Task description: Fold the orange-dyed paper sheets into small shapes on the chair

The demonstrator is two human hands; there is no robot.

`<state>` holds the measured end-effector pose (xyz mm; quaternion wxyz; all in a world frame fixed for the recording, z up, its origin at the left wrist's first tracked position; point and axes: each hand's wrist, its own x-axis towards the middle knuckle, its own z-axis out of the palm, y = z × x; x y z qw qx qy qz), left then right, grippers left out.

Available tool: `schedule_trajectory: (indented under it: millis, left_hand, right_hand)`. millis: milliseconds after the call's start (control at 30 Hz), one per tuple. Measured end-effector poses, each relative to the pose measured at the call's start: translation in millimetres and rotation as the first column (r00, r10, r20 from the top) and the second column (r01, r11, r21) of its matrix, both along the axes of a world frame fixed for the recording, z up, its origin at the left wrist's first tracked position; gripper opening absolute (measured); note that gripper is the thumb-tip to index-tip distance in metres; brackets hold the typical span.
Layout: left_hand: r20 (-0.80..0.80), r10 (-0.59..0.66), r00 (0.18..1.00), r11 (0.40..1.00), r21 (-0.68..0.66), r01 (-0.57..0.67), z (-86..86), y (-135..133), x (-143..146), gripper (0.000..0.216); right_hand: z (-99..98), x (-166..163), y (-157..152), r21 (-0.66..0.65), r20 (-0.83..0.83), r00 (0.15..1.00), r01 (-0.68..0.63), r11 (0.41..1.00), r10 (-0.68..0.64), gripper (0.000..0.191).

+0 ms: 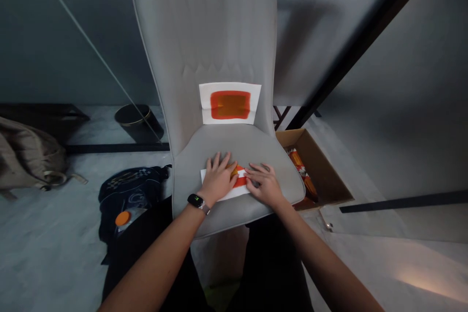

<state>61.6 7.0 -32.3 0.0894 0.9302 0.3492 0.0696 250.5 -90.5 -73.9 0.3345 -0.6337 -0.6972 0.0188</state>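
Observation:
Both my hands are on the grey upholstered chair seat (204,170). Under them lies a white paper sheet (223,194) with a red-orange band (240,182) on it, perhaps folded. My left hand (218,179), with a black smartwatch (197,202) on its wrist, holds the sheet's left part, fingertips beside a small yellow-orange patch (231,170). My right hand (263,184) presses the right part, fingers spread. Upright against the chair back (204,24) stands a second white sheet (230,103) printed with an orange square bordered in red. The hands hide much of the lower sheet.
To the right of the chair sits an open cardboard box (310,170) holding orange-and-white items. On the floor at left are a dark patterned bag (127,195) with an orange round lid (123,218), a beige backpack (25,156) and a black bin (139,123).

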Motion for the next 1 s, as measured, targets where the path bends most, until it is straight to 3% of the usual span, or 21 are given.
schedule_trajectory:
  millis: [333,667,1000]
  left_hand:
    - [0.032,0.007,0.999,1.0,-0.016,-0.006,-12.1,-1,-3,0.045]
    - [0.156,0.082,0.984,0.995,-0.064,-0.073,-15.9,4,-2,0.039]
    - [0.2,0.071,0.977,0.998,-0.013,-0.069,-24.0,-2,-2,0.039]
  right_hand:
    - [3.2,1,-1,-0.038,0.057,0.998,-0.005,0.999,0.007,0.02]
    - [7.3,11,-33,-0.225,0.16,0.985,-0.03,0.974,0.067,0.043]
    - [5.2,10,-44,-0.227,0.168,0.983,-0.038,0.973,0.078,0.05]
